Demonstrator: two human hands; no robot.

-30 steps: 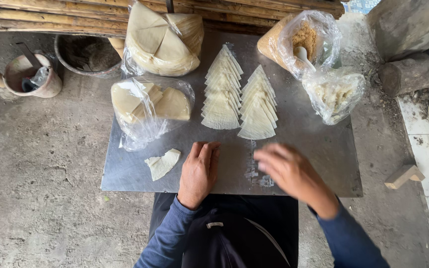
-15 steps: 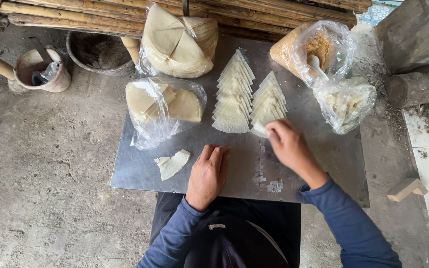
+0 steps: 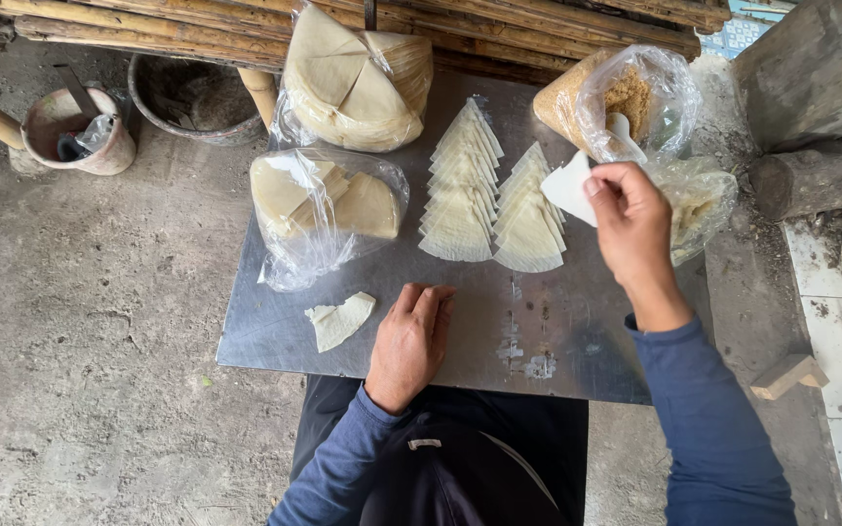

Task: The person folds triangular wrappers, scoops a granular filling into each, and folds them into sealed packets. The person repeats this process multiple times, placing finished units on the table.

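Observation:
My right hand [image 3: 631, 219] holds a pale wedge-shaped dough sheet [image 3: 569, 188] lifted above the metal tabletop [image 3: 499, 341], beside a clear bag of brown crumbly filling [image 3: 626, 97] with a white spoon [image 3: 626, 134] in it. Two fanned rows of the same wedge sheets [image 3: 489, 200] lie in the middle of the tabletop. My left hand [image 3: 413, 341] rests flat on the metal near the front edge, fingers together, holding nothing. A torn sheet scrap [image 3: 341, 319] lies just left of it.
Two plastic bags of stacked sheets [image 3: 328, 200] [image 3: 358, 83] sit at the left and back. Another clear bag [image 3: 699, 205] lies at the right edge. Bamboo poles [image 3: 148, 29], two pots [image 3: 80, 131] [image 3: 192, 97], a wooden block [image 3: 786, 375] and concrete ground surround the tabletop.
My right hand picked a wedge sheet off the right row and raised it toward the filling bag. My left hand stayed flat on the metal.

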